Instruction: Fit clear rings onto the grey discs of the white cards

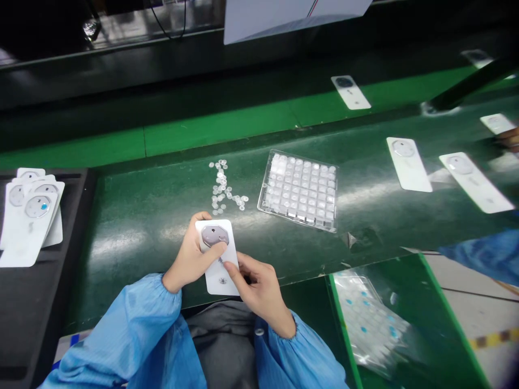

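A white phone back cover (223, 273) with a shiny round-cornered camera plate at its top is held upright near the bench's front edge. My left hand (193, 256) is closed around its left side, the thumb lying on the camera plate. From the right, my right hand (259, 281) grips the edge with its thumb on the face; its other fingers are partly hidden behind. Small clear round discs (221, 186) lie scattered just beyond my hands. To their right rests a clear plastic tray (300, 190) with rows of filled compartments.
Several similar covers are stacked on a black tray (77, 227) at left. More covers (409, 165) lie on the right and on the green strip behind (351, 93). Below right, a green-edged bin (450, 324) holds clear trays. Another person's hand (508, 139) shows at the right edge.
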Demonstrator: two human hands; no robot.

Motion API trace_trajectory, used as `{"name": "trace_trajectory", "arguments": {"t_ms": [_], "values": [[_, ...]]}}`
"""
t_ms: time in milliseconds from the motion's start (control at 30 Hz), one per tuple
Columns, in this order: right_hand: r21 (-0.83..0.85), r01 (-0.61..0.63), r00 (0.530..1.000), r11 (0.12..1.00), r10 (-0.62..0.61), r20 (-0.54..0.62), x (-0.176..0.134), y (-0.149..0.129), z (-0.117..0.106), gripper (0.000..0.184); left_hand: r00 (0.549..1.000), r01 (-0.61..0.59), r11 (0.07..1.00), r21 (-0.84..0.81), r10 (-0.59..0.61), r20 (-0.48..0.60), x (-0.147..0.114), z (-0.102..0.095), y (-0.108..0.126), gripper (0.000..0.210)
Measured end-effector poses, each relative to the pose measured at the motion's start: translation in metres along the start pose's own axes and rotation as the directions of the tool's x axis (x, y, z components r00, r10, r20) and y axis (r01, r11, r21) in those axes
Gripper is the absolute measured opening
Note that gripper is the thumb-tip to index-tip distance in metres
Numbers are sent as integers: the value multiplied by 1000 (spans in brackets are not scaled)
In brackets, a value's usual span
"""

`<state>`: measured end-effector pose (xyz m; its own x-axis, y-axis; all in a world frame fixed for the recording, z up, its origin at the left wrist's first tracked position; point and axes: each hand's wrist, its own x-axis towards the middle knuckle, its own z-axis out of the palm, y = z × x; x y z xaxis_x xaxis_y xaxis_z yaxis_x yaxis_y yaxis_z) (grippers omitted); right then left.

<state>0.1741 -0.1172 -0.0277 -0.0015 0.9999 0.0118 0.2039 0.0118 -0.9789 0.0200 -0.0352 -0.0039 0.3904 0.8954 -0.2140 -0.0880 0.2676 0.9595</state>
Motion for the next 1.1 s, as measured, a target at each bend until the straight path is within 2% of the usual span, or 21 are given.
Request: {"name": "trace_trajectory", "arguments": {"t_ms": [333,633,800,900,1000,1100], "values": [[-116,41,999,992,-45,-31,0,-2,1,29,991,41,999,1,-40,-127,2,7,2,38],[13,-49,999,999,49,1,-1,2,1,33,997,15,996,-83,-22,-74,0,1,-5,37],[-2,-22,1000,1000,22,-11,-1,3,1,31,996,7,1000,0,-7,-88,1,5,1,48],[9,-26,1000,1000,26,-9,-1,2,1,31,995,31,999,18,-29,-99,1,5,1,44],[73,-75,997,995,76,-17,0,0,0,33,998,38,996,-78,-41,-42,0,-1,-5,39],[130,-99,995,987,102,-19,1,-1,-1,34,1000,14,987,-161,-14,1,-1,-7,-12,49]]}}
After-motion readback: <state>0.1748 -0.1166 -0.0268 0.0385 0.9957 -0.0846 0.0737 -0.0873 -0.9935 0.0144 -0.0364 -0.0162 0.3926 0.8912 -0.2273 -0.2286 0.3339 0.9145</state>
